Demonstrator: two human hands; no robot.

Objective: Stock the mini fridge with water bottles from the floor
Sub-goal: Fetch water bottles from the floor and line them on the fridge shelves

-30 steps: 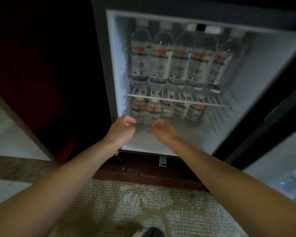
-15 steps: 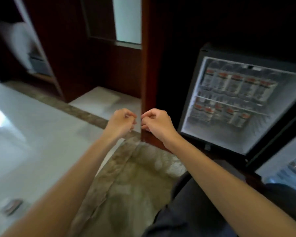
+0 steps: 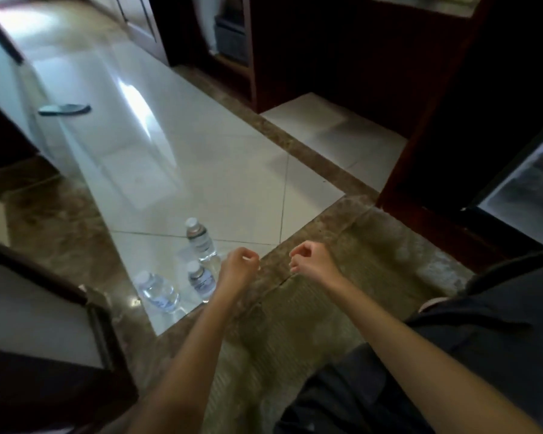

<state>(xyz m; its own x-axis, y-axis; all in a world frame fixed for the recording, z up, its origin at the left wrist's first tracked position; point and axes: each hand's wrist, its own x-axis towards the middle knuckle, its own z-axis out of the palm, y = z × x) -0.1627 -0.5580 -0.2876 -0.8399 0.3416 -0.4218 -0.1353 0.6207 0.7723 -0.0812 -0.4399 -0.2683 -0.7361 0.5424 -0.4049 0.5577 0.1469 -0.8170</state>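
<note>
Three clear water bottles with white caps stand close together on the pale floor tiles: one farther off (image 3: 199,241), one nearer (image 3: 201,280) and one to the left (image 3: 159,289). My left hand (image 3: 237,267) hovers just right of the bottles with its fingers curled, holding nothing. A short way to its right, over the rug, my right hand (image 3: 311,261) is curled too and holds nothing. Only a strip of the open mini fridge (image 3: 533,195) shows at the right edge, its contents blurred.
A brownish rug (image 3: 295,324) lies under my arms. A dark wooden cabinet (image 3: 452,120) stands between the tiles and the fridge. A white door with a handle (image 3: 65,108) is at the left, dark furniture (image 3: 44,386) at the lower left, my dark-clothed leg (image 3: 483,339) at the right.
My view has swung left from the fridge interior to the floor; the fridge slid to the right edge and the floor bottles came into sight. Both hands stayed curled.
</note>
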